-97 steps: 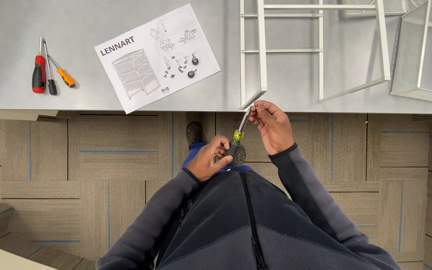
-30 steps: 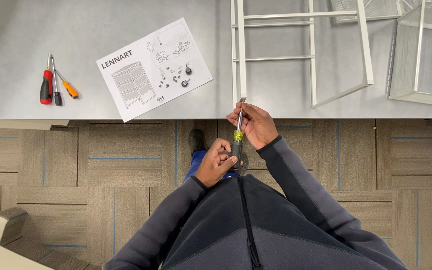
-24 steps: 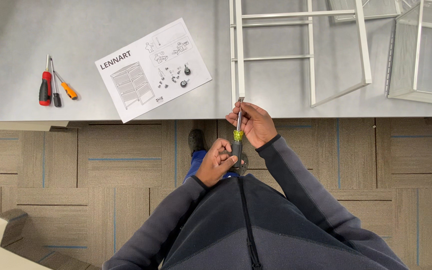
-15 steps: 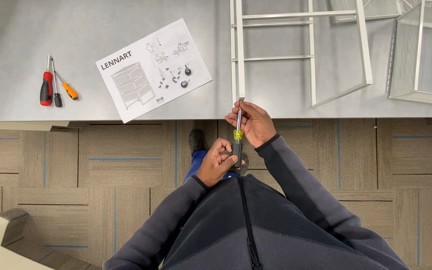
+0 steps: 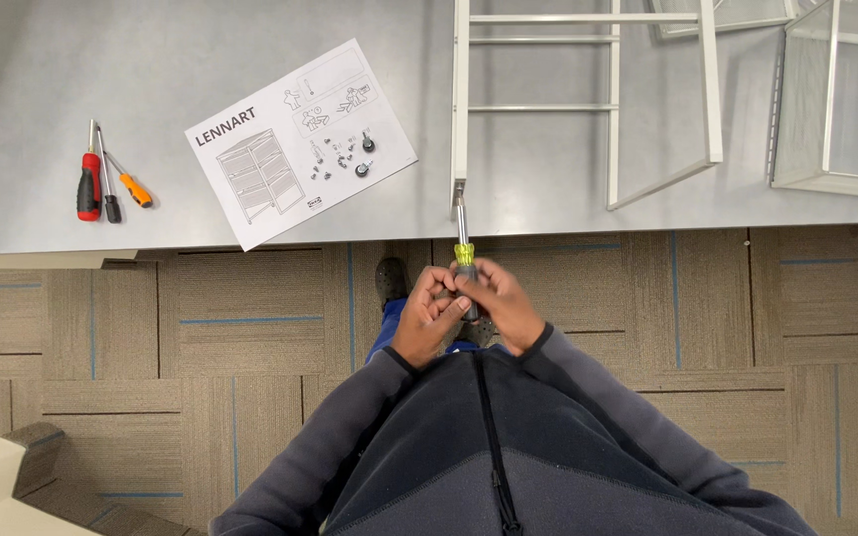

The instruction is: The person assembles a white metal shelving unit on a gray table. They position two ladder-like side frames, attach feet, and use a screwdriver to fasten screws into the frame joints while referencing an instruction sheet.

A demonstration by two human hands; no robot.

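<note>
A screwdriver (image 5: 464, 256) with a yellow collar and dark handle points away from me. Its metal tip meets the near end of a white metal frame's (image 5: 461, 109) left leg at the table edge. My left hand (image 5: 427, 318) and my right hand (image 5: 497, 306) both wrap the handle, close together just off the grey table's (image 5: 201, 60) front edge.
An instruction sheet (image 5: 300, 144) lies on the table with small dark hardware pieces (image 5: 362, 157) on it. A red-handled screwdriver (image 5: 88, 186) and an orange-handled one (image 5: 133, 189) lie at the left. A white wire basket (image 5: 836, 99) stands at the right. Carpet tiles lie below.
My right hand has slid down from the screwdriver's shaft to the handle, joining the left hand. The screwdriver's tip stays against the frame leg's end.
</note>
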